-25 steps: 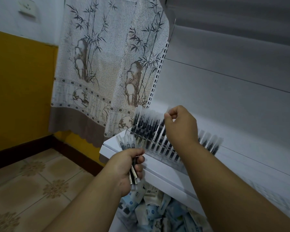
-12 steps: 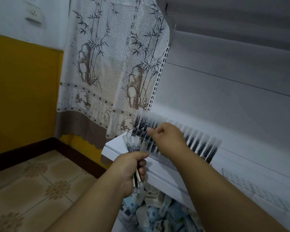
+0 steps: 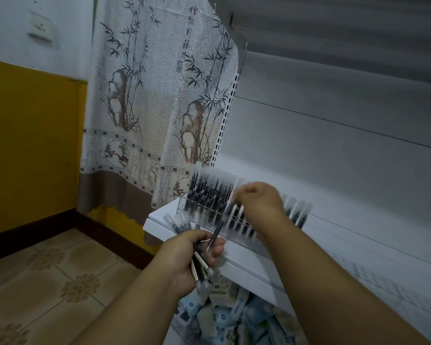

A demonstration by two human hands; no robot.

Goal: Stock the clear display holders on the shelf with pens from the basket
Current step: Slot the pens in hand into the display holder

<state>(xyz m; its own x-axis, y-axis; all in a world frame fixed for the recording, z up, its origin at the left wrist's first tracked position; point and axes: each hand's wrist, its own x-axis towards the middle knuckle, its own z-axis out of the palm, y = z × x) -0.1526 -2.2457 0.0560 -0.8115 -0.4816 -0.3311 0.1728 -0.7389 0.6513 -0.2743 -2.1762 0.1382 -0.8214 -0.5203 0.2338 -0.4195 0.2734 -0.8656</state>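
A clear display holder [image 3: 209,195] stands on the white shelf [image 3: 246,267], filled with rows of black pens with clear caps. My left hand [image 3: 187,260] grips a bundle of pens [image 3: 199,267] just in front of the shelf edge, caps fanning up at the left. My right hand [image 3: 259,202] hovers over the holder's middle and pinches one pen [image 3: 219,227], which slants down toward the left hand with its tip near the left fingers. The picture is motion-blurred around both hands.
A bin of packaged stationery [image 3: 224,317] lies under the shelf below my arms. A bamboo-print curtain [image 3: 154,108] hangs to the left of the shelf upright. Tiled floor [image 3: 47,282] and a yellow wall [image 3: 30,150] lie farther left.
My right hand left the holder's upper rows, dipped to the bundle in my left hand, and now lifts back over the holder with one pen. The left hand has barely moved.
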